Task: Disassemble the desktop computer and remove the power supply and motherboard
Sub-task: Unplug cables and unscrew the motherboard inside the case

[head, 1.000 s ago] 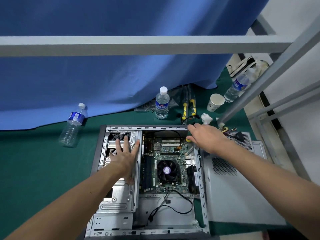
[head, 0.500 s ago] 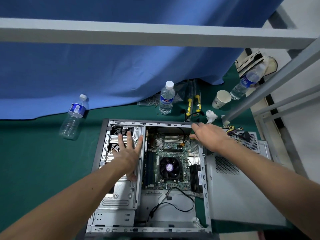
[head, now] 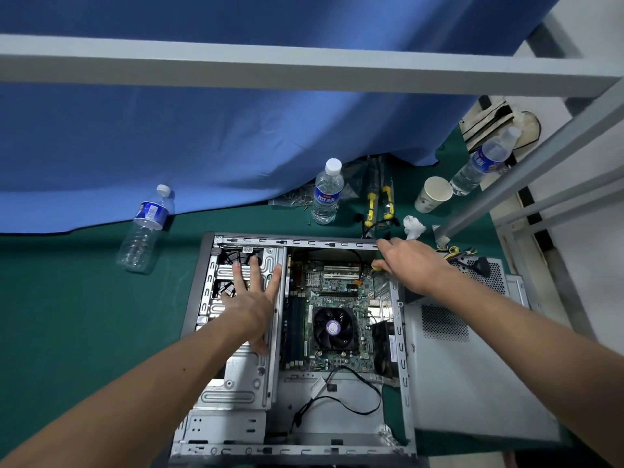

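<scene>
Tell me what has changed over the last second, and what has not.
Very little has changed. The right hand stays at the far right corner of the case, gripping a yellow-handled screwdriver whose tip I cannot see; it shows no clear shift. The left hand still presses flat on the drive cage. The motherboard is still in the case. Only the head camera moved a little.
</scene>
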Available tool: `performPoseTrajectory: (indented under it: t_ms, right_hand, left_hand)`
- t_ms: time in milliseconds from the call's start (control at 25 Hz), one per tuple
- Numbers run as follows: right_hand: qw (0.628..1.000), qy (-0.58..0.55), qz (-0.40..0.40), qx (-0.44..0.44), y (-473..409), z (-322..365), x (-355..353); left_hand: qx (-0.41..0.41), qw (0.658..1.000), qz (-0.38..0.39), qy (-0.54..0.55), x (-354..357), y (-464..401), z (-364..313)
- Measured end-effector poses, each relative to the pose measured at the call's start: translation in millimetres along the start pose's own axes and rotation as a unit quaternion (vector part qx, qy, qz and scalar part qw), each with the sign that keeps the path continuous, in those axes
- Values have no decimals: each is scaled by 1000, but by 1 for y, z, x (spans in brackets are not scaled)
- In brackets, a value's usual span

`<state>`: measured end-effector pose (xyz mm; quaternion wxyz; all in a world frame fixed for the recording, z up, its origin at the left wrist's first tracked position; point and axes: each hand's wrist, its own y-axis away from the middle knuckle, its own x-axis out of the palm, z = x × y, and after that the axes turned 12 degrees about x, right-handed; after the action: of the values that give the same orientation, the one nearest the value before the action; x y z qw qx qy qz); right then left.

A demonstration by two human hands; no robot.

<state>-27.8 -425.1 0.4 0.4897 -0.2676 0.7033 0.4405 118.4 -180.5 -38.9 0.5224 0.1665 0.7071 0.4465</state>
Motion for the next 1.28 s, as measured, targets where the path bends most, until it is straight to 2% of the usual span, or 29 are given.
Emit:
performPoseTrajectory:
  t_ms: [600, 800, 1080, 1280]
  right_hand:
    - [1000, -25, 7, -2, -2, -2, 1]
    - [999, -1, 4, -54, 0, -3, 4]
    - [997, -56, 14, 45, 2, 4, 5]
    - [998, -9, 60, 30, -6, 6, -7]
  left_hand:
    - [-3, 1000, 2, 6, 3, -4, 2]
    - [-4, 1000, 3, 10, 4, -5, 2]
    - [-5, 1000, 3, 17, 6, -9, 4]
    - [-6, 1000, 0, 22, 7, -10, 5]
